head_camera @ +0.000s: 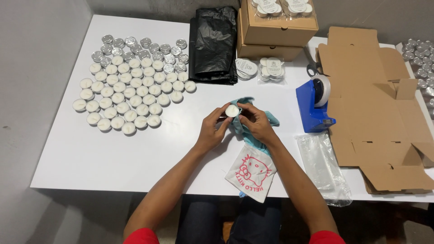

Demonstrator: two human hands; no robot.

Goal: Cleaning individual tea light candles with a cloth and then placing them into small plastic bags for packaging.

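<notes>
Tealight (232, 110): round, white wax, held between the fingertips of left hand (211, 131) and right hand (258, 124), both closed narrowly around it, above the middle of the white table (81, 158). Cloth (246, 129): teal, soft, crumpled under the right hand, with a white printed panel hanging over the table's near edge. Left of the tealight: loose cluster (131, 97) of white tealights, with bare silver metal cups at its far side. Beyond the tealight: folded black plastic bag (213, 43); two stacked cardboard boxes (271, 31), packed tealights on top; small clear packets (271, 69) of tealights. Right of it: blue tape dispenser (313, 106), clear sleeves (323, 165), flat cardboard blanks (375, 113).
</notes>
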